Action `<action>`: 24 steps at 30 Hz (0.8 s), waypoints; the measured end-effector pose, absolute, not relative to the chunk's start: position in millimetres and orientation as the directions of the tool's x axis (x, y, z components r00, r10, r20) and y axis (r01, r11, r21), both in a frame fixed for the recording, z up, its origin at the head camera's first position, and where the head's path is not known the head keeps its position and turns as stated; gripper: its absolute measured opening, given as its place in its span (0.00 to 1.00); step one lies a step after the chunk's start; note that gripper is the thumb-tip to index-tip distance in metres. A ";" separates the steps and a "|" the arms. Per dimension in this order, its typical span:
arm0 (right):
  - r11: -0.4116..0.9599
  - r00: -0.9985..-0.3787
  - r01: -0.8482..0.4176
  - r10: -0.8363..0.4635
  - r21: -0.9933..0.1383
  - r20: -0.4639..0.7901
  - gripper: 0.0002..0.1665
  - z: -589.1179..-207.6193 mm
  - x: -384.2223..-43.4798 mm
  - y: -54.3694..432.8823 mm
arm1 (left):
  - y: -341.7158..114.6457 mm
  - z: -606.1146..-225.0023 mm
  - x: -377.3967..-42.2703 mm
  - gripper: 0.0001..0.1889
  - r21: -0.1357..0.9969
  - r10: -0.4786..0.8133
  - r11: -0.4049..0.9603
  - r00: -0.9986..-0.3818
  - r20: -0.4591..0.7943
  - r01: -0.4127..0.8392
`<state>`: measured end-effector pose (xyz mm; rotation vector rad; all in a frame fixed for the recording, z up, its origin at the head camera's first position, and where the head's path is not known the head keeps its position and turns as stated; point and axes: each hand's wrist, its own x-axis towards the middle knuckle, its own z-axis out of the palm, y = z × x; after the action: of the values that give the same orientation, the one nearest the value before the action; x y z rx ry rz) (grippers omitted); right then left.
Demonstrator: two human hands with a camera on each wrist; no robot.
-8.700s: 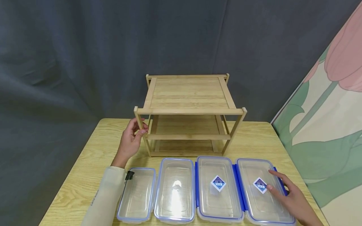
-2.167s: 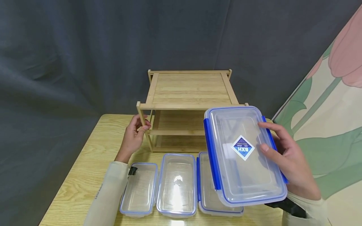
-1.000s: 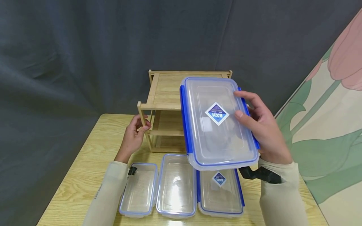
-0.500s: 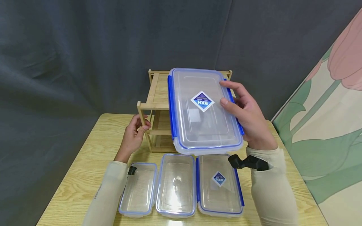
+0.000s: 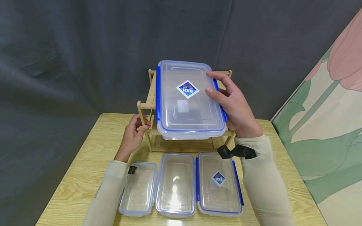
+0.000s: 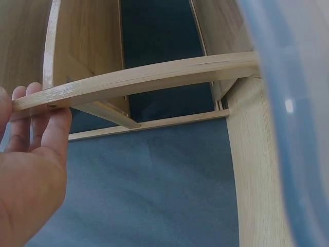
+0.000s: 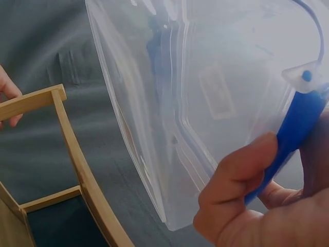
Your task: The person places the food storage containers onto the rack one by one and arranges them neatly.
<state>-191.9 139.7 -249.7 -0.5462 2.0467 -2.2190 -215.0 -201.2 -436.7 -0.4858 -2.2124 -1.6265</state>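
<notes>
A clear lidded food container point(image 5: 195, 113) with blue side clips hangs in the air before the wooden shelf's top board. My right hand point(image 5: 236, 106) grips its right edge, thumb and a finger on the lid, other fingers curled at the clip. In the right wrist view, the fingers point(image 7: 241, 175) wrap the blue clip point(image 7: 303, 113). My left hand point(image 5: 134, 135) holds the front left post of the wooden shelf point(image 5: 148, 138); the left wrist view shows its fingers point(image 6: 54, 131) curled round that post. The container hides much of the shelf's upper boards.
On the table point(image 5: 85, 163) before the shelf stand a small open container point(image 5: 138, 188), a larger clear one point(image 5: 176, 182) and a lidded one point(image 5: 219, 197) with blue clips, side by side. A dark curtain point(image 5: 113, 56) hangs behind, a flowered panel point(image 5: 325, 131) at right.
My right hand took the rightmost container from the table, lifted it and carried it left and away from me to the shelf. The left hand stays on the post.
</notes>
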 end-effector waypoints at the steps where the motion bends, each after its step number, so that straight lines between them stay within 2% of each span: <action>1: -0.105 -0.936 -0.179 -0.288 -0.978 0.202 0.30 -249.4 -194.2 137.3 | -201.3 -436.9 -215.1 0.17 0.836 0.065 0.286 -0.880 0.471 0.469; 19: -0.039 -0.963 -0.092 -0.252 -0.995 0.099 0.31 -245.3 -236.8 110.6 | -200.8 -440.1 -216.4 0.16 0.848 0.059 0.255 -0.883 0.466 0.465; 24: -0.087 -0.964 -0.075 -0.249 -0.993 0.095 0.30 -244.9 -249.7 104.8 | -201.7 -440.9 -217.1 0.15 0.844 0.058 0.257 -0.879 0.473 0.471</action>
<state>-249.7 104.8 -244.9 -0.3648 2.0376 -2.2017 -217.1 -201.7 -440.9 -0.4845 -2.1886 -1.6566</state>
